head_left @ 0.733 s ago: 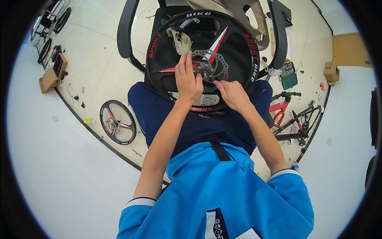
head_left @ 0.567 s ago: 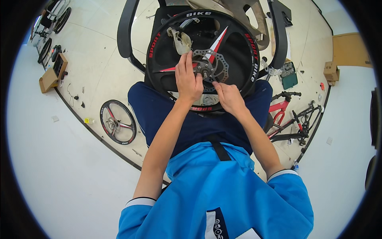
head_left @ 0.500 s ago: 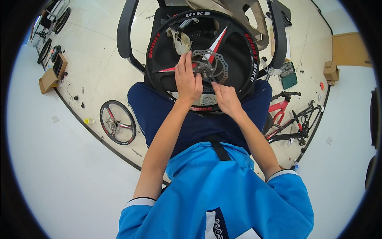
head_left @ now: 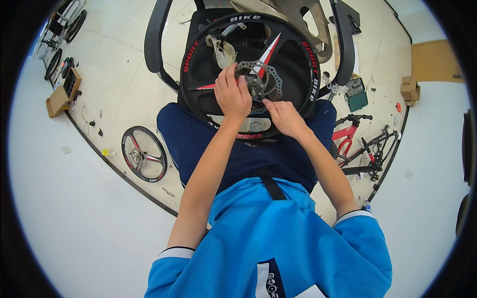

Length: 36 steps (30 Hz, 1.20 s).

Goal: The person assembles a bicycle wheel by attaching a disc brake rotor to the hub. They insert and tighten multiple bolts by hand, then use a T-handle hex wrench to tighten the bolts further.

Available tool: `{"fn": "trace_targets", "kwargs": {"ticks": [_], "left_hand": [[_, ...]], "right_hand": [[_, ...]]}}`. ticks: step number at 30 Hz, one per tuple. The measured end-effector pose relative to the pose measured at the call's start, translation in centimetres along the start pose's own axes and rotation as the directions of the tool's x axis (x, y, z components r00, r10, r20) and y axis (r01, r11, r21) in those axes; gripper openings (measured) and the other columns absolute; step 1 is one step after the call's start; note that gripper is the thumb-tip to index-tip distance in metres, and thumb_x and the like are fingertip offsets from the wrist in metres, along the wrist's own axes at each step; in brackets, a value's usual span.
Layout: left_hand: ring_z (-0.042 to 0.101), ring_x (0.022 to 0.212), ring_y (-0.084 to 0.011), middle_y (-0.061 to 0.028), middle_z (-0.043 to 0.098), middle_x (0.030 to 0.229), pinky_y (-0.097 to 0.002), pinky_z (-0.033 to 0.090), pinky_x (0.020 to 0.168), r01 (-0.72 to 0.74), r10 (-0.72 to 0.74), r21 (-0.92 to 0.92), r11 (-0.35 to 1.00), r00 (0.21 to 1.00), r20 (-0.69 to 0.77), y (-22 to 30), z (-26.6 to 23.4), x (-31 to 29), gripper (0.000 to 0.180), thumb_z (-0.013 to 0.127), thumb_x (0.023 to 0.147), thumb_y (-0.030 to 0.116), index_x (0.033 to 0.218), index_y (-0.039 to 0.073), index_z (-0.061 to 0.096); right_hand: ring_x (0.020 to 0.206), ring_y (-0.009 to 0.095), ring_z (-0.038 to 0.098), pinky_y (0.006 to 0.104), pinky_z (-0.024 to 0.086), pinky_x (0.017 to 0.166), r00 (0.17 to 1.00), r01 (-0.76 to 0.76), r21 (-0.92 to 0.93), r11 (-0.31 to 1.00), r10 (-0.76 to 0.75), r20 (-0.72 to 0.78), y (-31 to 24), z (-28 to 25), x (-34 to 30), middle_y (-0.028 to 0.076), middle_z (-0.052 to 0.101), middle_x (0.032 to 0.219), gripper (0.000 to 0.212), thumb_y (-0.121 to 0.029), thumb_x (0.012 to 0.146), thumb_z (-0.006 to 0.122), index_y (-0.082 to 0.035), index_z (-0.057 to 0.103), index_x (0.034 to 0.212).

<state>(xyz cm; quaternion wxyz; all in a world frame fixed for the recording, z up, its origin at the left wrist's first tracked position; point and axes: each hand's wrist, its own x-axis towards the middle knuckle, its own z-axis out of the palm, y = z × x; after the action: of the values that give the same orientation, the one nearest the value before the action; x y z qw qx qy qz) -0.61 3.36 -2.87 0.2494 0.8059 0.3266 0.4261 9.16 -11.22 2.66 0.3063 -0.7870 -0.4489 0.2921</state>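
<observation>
A black bicycle wheel (head_left: 198,59) with red-and-white streaks on its broad spokes lies flat across my lap and a chair seat. A silvery brake disc (head_left: 275,82) with a scalloped rim sits at its middle, around the hub (head_left: 255,90). My left hand (head_left: 232,94) is closed at the disc's left edge, fingers bent over it and thumb beside the hub. Just below the hub, my right hand (head_left: 284,116) is closed, with thumb and forefinger together near the disc's lower edge. Whatever its fingertips hold is too small to make out.
A crumpled translucent plastic bag (head_left: 224,52) lies on the wheel. Chair armrests (head_left: 154,44) flank it. On the floor are a second wheel (head_left: 144,154) to the left, a red-and-black bike frame (head_left: 345,134) to the right, a green case (head_left: 357,101) and a cardboard box (head_left: 410,88).
My left hand's fingers have bent and drawn back slightly, and its thumb has moved up beside the hub. My right hand stays by the hub. The whole view has shifted slightly.
</observation>
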Motion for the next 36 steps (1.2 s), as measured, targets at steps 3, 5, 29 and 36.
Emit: {"fn": "trace_targets", "kwargs": {"ticks": [3,5,29,36], "left_hand": [[0.059,0.107,-0.0391,-0.0190,0.060,0.120,-0.0476,0.047,0.094,-0.014,0.018,0.083,0.996,0.999,-0.039,0.0,0.3,0.0,0.039,0.060,0.099,0.015,0.135,0.002,0.059],[0.059,0.107,-0.0393,-0.0193,0.060,0.118,-0.0479,0.048,0.093,-0.044,0.050,0.123,0.991,0.998,-0.047,-0.1,0.4,-0.1,0.037,0.060,0.099,0.013,0.134,0.002,0.059],[0.061,0.101,-0.0354,-0.0147,0.059,0.120,-0.0451,0.050,0.091,-0.024,0.031,0.085,0.996,0.996,-0.079,-0.1,0.5,-0.5,0.037,0.063,0.097,0.014,0.133,0.007,0.064],[0.064,0.100,-0.0344,-0.0147,0.068,0.102,-0.0448,0.047,0.084,-0.141,0.134,0.045,0.989,0.982,0.130,2.5,-2.4,6.8,0.028,0.064,0.100,0.029,0.114,0.004,0.066]], "right_hand": [[0.085,0.051,0.064,0.0555,0.051,0.074,0.996,-0.034,-0.008,0.999,0.034,0.086,-0.5,-0.7,0.2,0.031,0.065,0.084,0.047,-0.033,0.110,0.047,0.004,0.072,0.094],[0.086,0.051,0.063,0.0558,0.050,0.074,0.990,-0.055,-0.056,0.997,0.062,0.127,-0.1,-0.8,0.5,0.032,0.065,0.085,0.046,-0.033,0.110,0.046,0.002,0.072,0.099],[0.043,0.021,0.044,0.0340,0.036,0.046,0.960,0.267,0.115,0.957,-0.255,-0.112,-1.7,-5.8,3.8,0.004,0.049,0.052,0.052,-0.030,0.109,0.049,-0.004,0.055,0.065],[0.039,0.008,0.029,0.0266,0.023,0.038,0.820,-0.365,0.874,0.321,0.556,0.138,3.0,3.2,-7.0,-0.005,0.032,0.053,0.059,-0.057,0.110,0.044,-0.014,0.041,0.068]]}}
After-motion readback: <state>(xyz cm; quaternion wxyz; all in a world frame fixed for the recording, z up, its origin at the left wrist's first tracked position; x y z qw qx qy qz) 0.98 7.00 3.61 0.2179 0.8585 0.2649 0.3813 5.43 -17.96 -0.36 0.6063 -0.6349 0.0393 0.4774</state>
